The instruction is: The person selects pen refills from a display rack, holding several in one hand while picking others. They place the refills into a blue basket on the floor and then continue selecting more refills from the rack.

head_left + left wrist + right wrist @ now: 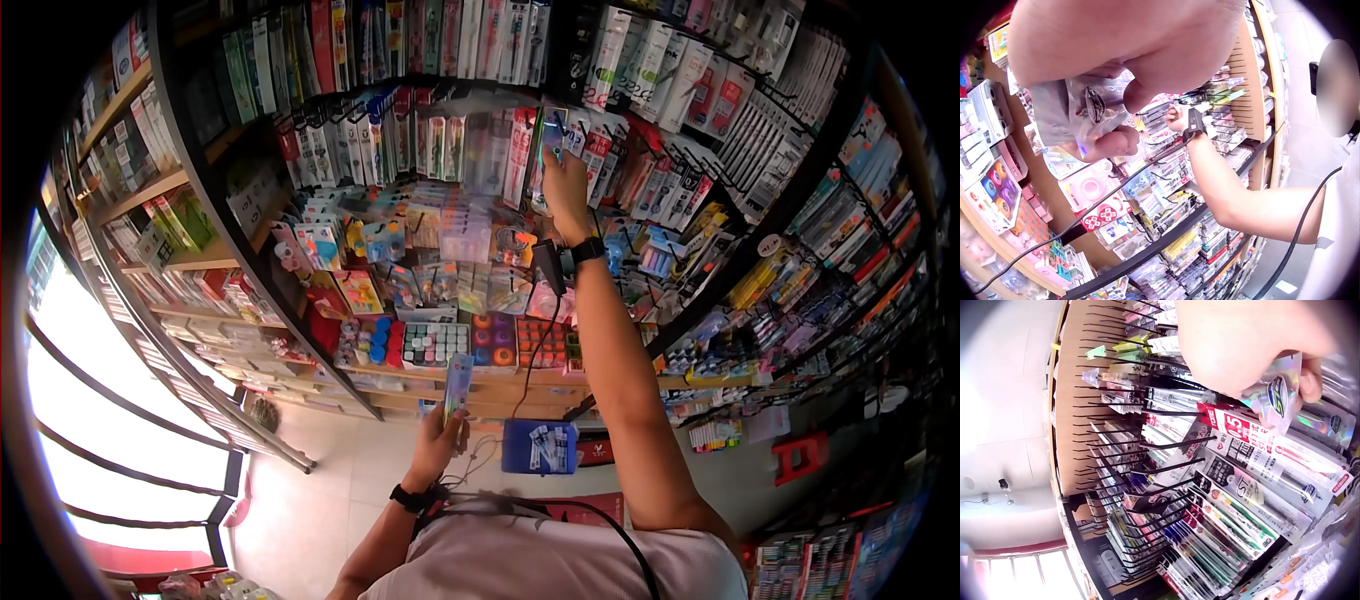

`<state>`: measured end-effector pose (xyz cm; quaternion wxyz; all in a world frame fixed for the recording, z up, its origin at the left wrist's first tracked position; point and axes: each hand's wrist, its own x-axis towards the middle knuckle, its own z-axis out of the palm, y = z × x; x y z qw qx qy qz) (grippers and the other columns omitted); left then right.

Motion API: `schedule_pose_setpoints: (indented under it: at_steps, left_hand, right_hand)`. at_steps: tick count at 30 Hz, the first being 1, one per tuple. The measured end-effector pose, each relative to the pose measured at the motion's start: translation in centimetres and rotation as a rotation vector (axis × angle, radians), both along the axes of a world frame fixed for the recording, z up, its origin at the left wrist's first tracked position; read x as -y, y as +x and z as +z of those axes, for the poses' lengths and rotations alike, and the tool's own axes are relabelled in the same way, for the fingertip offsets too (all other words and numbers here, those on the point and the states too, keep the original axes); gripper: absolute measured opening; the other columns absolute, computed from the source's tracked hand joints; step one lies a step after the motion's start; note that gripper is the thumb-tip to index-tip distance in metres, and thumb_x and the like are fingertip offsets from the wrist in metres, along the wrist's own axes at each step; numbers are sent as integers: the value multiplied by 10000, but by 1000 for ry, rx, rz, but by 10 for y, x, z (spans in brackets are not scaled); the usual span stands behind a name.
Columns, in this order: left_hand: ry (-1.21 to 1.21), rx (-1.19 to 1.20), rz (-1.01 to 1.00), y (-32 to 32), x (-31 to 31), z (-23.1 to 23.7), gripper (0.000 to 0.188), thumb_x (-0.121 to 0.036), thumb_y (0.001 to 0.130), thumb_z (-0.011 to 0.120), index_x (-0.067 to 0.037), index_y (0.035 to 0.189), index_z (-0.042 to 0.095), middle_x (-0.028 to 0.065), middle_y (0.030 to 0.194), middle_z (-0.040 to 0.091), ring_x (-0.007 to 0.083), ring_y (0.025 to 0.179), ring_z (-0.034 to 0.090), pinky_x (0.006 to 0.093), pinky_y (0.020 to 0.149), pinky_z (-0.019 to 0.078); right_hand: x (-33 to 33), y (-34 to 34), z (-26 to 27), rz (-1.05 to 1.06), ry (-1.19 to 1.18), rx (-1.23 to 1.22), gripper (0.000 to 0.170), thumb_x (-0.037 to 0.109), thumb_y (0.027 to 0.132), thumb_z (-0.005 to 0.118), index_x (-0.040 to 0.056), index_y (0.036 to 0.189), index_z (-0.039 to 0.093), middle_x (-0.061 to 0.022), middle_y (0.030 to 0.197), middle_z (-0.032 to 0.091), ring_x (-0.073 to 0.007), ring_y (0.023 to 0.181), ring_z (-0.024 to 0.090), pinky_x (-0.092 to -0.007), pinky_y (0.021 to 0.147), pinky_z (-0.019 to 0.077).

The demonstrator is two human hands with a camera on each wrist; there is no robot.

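Observation:
My right hand (566, 196) reaches up to the pen rack and pinches a shiny clear packet (553, 135); in the right wrist view the holographic packet (1277, 397) with an oval logo sits between thumb and fingers, in front of hanging pen packs (1241, 434). Lower down, my left hand (436, 443) grips a slim upright packet (458, 385) above the floor. In the left wrist view the left hand (1122, 62) has its fingers curled round a clear packet (1094, 109).
Hooked pen packs (440, 145) fill the wall rack. Small boxed items (435, 343) line a wooden shelf below. A blue bin (539, 447) stands under it, and a red stool (800, 458) is at the right. A black cable (541, 345) hangs from the right wrist.

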<state>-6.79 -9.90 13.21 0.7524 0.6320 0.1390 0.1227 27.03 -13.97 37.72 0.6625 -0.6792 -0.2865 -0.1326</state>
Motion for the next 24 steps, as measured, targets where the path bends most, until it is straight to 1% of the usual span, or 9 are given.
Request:
schedule_pose_setpoints:
  at_steps: [4, 6, 8, 10, 12, 15, 18, 20, 24]
  left_hand:
    - [8, -9, -10, 2, 1, 1, 254, -255, 1034, 492, -6, 1024, 541, 20, 658, 563, 83, 504, 542, 223, 434, 412]
    - [7, -17, -20, 2, 2, 4, 253, -254, 1033, 492, -6, 1020, 540, 21, 653, 559, 85, 503, 541, 225, 436, 415]
    - [-17, -25, 1, 4, 5, 7, 248, -255, 1032, 497, -10, 1025, 537, 21, 640, 546, 88, 499, 531, 234, 443, 422]
    - [-25, -8, -25, 5, 4, 5, 239, -253, 1032, 495, -17, 1031, 533, 19, 641, 538, 85, 485, 502, 238, 443, 416]
    - [-22, 10, 19, 9, 6, -6, 221, -237, 1029, 470, -75, 887, 519, 18, 634, 531, 89, 495, 476, 240, 458, 355]
    - [-52, -14, 5, 13, 7, -14, 296, -333, 1038, 428, -65, 971, 537, 23, 690, 568, 100, 546, 515, 245, 495, 393]
    - [-140, 21, -32, 22, 12, -17, 260, -257, 1062, 367, -54, 996, 515, 69, 731, 584, 127, 547, 528, 269, 494, 421]
    - [-107, 6, -92, 28, 16, -15, 212, -218, 1058, 396, -47, 1013, 513, 78, 741, 587, 133, 559, 543, 272, 506, 439]
    - [10, -36, -246, 40, 26, -19, 189, -178, 1052, 421, -21, 1052, 527, 76, 745, 593, 139, 576, 569, 276, 529, 468]
  right_hand:
    - [-6, 24, -13, -153, -121, 40, 512, 430, 966, 571, 14, 696, 443, -39, 581, 399, -151, 551, 398, -353, 540, 338]
    - [6, 17, -24, -96, -183, -29, 572, 505, 956, 554, -22, 734, 552, -58, 578, 457, -154, 589, 498, -346, 584, 386]
    - [16, 6, -40, -110, -190, 109, 635, 540, 946, 533, -73, 814, 630, -167, 653, 618, -274, 574, 621, -393, 589, 446]
    - [29, -7, -61, -96, -172, -106, 589, 519, 948, 554, -56, 862, 651, -121, 613, 615, -216, 541, 611, -361, 571, 449]
    - [44, -23, -85, 36, 4, -179, 542, 494, 939, 588, -42, 907, 656, -98, 596, 618, -185, 571, 622, -341, 563, 455]
    - [68, -72, -128, -58, 38, -83, 496, 478, 933, 608, -14, 873, 629, -97, 615, 642, -208, 553, 622, -340, 563, 471]
    - [103, -140, -165, -24, -158, -294, 478, 498, 924, 606, 35, 804, 609, -83, 632, 653, -214, 599, 644, -362, 569, 472]
    - [120, -176, -189, 9, -373, -359, 415, 423, 936, 631, 13, 873, 601, -72, 650, 639, -153, 622, 632, -293, 570, 464]
    - [139, -225, -257, 159, -383, -502, 403, 430, 920, 651, 29, 889, 633, -57, 654, 638, -170, 629, 635, -302, 581, 469]
